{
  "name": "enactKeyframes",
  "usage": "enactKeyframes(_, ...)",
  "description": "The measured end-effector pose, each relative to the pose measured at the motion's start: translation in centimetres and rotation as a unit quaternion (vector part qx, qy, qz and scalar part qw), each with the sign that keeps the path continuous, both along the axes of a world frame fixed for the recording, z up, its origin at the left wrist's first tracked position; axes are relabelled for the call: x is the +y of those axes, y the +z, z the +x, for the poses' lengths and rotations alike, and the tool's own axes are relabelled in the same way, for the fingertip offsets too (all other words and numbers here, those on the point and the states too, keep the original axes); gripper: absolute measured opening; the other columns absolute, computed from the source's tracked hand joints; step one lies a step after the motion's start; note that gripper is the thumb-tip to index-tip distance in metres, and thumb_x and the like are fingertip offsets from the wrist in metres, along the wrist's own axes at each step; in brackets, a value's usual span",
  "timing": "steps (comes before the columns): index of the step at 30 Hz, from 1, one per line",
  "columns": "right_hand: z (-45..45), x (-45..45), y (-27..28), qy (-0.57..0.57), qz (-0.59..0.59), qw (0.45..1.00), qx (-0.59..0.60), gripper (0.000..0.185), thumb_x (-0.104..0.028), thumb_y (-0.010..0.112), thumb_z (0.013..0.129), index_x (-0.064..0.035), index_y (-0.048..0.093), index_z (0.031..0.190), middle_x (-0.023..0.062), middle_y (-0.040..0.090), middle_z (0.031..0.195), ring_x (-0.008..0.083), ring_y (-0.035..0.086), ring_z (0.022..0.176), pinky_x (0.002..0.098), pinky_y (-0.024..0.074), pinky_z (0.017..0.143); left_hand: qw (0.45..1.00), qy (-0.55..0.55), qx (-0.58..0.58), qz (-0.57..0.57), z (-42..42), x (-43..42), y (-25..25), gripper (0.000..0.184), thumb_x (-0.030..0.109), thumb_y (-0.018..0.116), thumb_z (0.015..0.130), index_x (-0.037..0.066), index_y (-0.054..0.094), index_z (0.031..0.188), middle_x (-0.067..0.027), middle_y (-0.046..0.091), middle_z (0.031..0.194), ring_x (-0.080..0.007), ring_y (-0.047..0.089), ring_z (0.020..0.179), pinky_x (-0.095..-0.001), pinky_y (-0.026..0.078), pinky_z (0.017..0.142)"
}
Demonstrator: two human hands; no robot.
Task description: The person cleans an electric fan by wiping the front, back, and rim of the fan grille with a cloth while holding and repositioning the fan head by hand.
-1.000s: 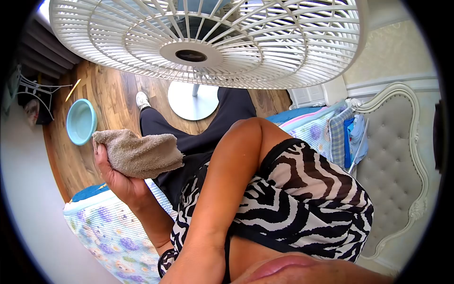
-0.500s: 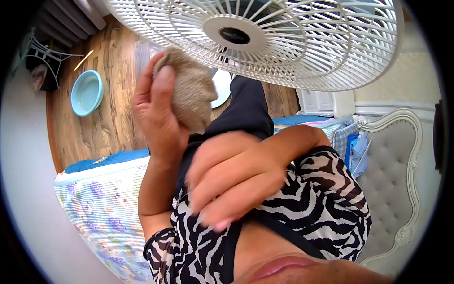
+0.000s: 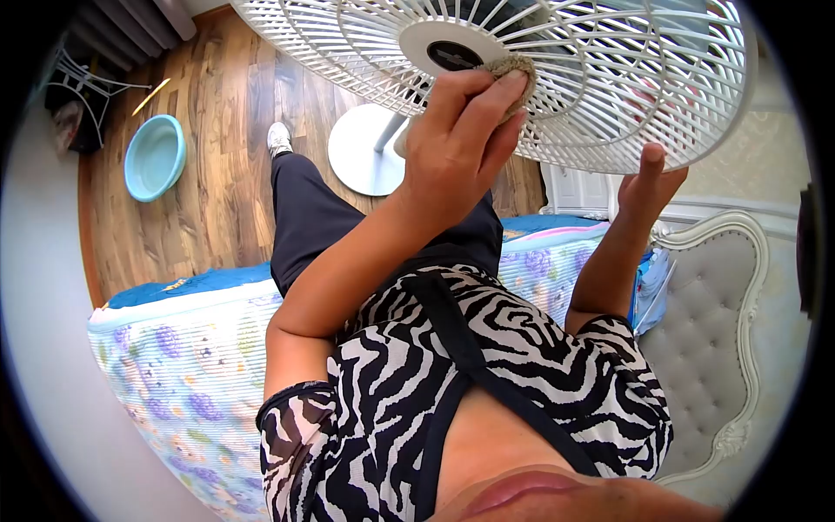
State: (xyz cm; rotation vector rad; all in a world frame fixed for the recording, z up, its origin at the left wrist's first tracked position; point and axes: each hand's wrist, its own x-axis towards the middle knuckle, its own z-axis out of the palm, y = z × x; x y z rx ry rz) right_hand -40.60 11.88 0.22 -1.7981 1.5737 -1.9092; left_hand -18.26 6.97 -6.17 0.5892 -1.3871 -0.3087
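My left hand (image 3: 452,148) pinches a beige cloth (image 3: 520,70) and presses it against the front grille, just right of the dark round badge (image 3: 454,56) at its centre. The white fan (image 3: 600,113) fills the top of the head view, its blades partly visible through the ribs. At the fan's lower right rim is my right hand (image 3: 648,187), with the thumb in front and the fingers behind the guard, seen faintly through the ribs. A white pole joins the fan's round white base (image 3: 348,161) on the floor.
A light-blue basin (image 3: 155,158) stands on the wooden floor (image 3: 222,130) at left, near a thin yellow stick (image 3: 151,97) and a white metal-framed stand (image 3: 94,83). A bed with a flowered cover (image 3: 200,374) lies behind my legs. A tufted headboard (image 3: 700,348) is at right.
My left hand has carried the cloth rightward onto the grille beside the hub. My right hand has gone from in front of my chest to the fan's right rim.
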Motion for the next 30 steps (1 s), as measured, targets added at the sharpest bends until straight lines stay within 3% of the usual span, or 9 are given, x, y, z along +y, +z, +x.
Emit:
enactKeyframes(6,1.0,-0.6,-0.4,0.005,-0.029,0.998,0.048,0.090,-0.049,0.070,0.078,0.0077,0.033,0.136,0.0247,0.058,0.115,0.0330,0.063,0.100,0.0420,0.0501,0.089,0.991,0.101,-0.059,-0.058,2.0,-2.7,0.3,0.022,0.008,0.073,0.075,0.009,0.063,0.095,-0.0060,0.059,0.087,-0.0216,0.061,0.067,-0.0305,0.050,0.056)
enactKeyframes(9,1.0,-0.5,-0.7,0.001,-0.036,0.999,0.025,0.085,-0.048,0.074,0.076,0.0061,0.041,0.132,0.0157,0.058,0.118,0.0226,0.059,0.104,0.0331,0.0471,0.089,0.987,0.154,-0.040,-0.033,3.1,-3.9,0.6,0.015,0.010,0.071,0.076,0.009,0.060,0.086,-0.0062,0.060,0.083,-0.0208,0.061,0.064,-0.0296,0.049,0.055)
enactKeyframes(11,1.1,-0.3,-0.8,-0.003,-0.032,0.999,0.022,0.084,-0.048,0.074,0.076,0.0069,0.042,0.131,0.0159,0.058,0.116,0.0228,0.059,0.103,0.0332,0.0475,0.089,0.987,0.157,0.020,0.001,4.0,-5.1,0.0,0.014,0.009,0.070,0.078,0.006,0.060,0.087,-0.0075,0.059,0.079,-0.0204,0.060,0.062,-0.0288,0.048,0.055)
enactKeyframes(12,1.1,-0.2,-0.9,-0.004,-0.030,0.999,0.021,0.084,-0.048,0.074,0.076,0.0072,0.043,0.130,0.0160,0.059,0.116,0.0228,0.060,0.102,0.0332,0.0477,0.088,0.988,0.148,0.043,0.024,4.2,-5.1,0.1,0.011,0.011,0.071,0.080,0.004,0.063,0.082,-0.0057,0.063,0.076,-0.0110,0.060,0.066,-0.0242,0.048,0.056)
enactKeyframes(16,1.2,-0.2,-1.1,-0.011,-0.049,0.999,-0.001,0.083,-0.048,0.075,0.076,0.0081,0.044,0.129,0.0168,0.059,0.115,0.0232,0.060,0.102,0.0338,0.0480,0.089,0.989,0.139,0.045,-0.027,2.4,-4.2,0.8,0.015,0.012,0.073,0.078,0.004,0.062,0.085,-0.0054,0.064,0.078,-0.0100,0.059,0.062,-0.0229,0.048,0.052)
enactKeyframes(19,0.9,0.1,-1.2,-0.005,-0.042,0.999,-0.003,0.086,-0.047,0.075,0.075,0.0085,0.040,0.131,0.0195,0.058,0.116,0.0262,0.060,0.103,0.0372,0.0488,0.090,0.997,0.049,-0.040,-0.051,0.6,-1.9,1.4,0.025,0.010,0.072,0.074,0.008,0.056,0.093,-0.0068,0.057,0.084,-0.0219,0.059,0.060,-0.0308,0.048,0.051)
enactKeyframes(24,1.5,0.4,-0.9,-0.004,-0.022,0.999,0.039,0.090,-0.046,0.073,0.076,0.0095,0.032,0.135,0.0250,0.055,0.119,0.0330,0.060,0.103,0.0439,0.0507,0.090,0.993,0.109,-0.019,-0.028,2.1,-3.4,0.9,0.025,0.009,0.071,0.074,0.008,0.056,0.093,-0.0088,0.058,0.086,-0.0256,0.060,0.061,-0.0323,0.048,0.053)
enactKeyframes(27,1.8,0.4,-0.8,0.004,-0.029,0.999,0.036,0.089,-0.045,0.071,0.078,0.0104,0.031,0.135,0.0258,0.055,0.119,0.0340,0.061,0.103,0.0444,0.0509,0.089,0.977,0.133,0.104,0.131,4.1,-4.7,0.0,0.014,0.009,0.069,0.080,0.000,0.060,0.086,-0.0052,0.062,0.075,-0.0098,0.058,0.066,-0.0238,0.049,0.060)
enactKeyframes(30,1.8,0.6,-0.8,0.006,-0.022,0.999,0.032,0.090,-0.045,0.070,0.078,0.0101,0.029,0.137,0.0260,0.054,0.119,0.0343,0.061,0.102,0.0445,0.0512,0.089,0.982,0.129,0.111,0.084,3.6,-4.7,0.3,0.014,0.009,0.068,0.080,0.000,0.060,0.085,-0.0033,0.062,0.073,-0.0069,0.055,0.063,-0.0218,0.048,0.057)
